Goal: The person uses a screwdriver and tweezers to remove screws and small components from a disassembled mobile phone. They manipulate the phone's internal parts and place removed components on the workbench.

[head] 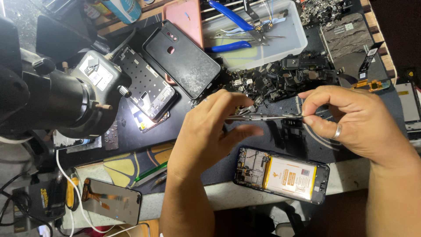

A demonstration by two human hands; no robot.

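Both hands' grip on thin metal tool [263, 117], dark cluttered repair bench [144, 131]

Single head-worn view, looking steeply down and slightly forward onto the surface [144, 131] from the person's own position. Close range: both forearms enter from the bottom edge, left hand [210, 131] and right hand [351, 118] fill mid-frame. Far edge of the surface near top of frame; a microscope [48, 101] crowds the left side. No second view to overlap.
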